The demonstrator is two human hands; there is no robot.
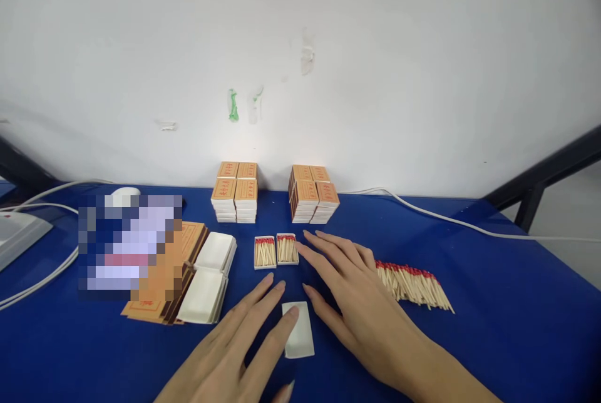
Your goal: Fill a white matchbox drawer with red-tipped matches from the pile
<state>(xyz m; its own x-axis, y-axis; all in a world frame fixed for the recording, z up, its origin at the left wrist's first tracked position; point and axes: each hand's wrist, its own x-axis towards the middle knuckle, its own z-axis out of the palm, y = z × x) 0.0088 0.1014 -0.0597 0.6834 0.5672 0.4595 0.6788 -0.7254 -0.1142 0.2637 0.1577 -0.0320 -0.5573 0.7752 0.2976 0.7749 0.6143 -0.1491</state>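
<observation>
My left hand [237, 346] lies open on the blue table, fingers stretched out, one fingertip resting on an empty white matchbox tray [300, 335]. Beside it my right hand [357, 293] is open and flat, fingers spread; its fingertips reach toward two filled trays of red-tipped matches [275, 250]. A loose pile of matches [413, 284] lies just right of my right hand.
Two stacks of orange matchboxes [236, 193] [312, 193] stand at the wall. Empty white trays [209, 278] and flat orange sleeves [188, 246] lie at left beside a blurred patch. White cables [446, 218] run along the table [516, 328]; a white device [19, 231] sits far left.
</observation>
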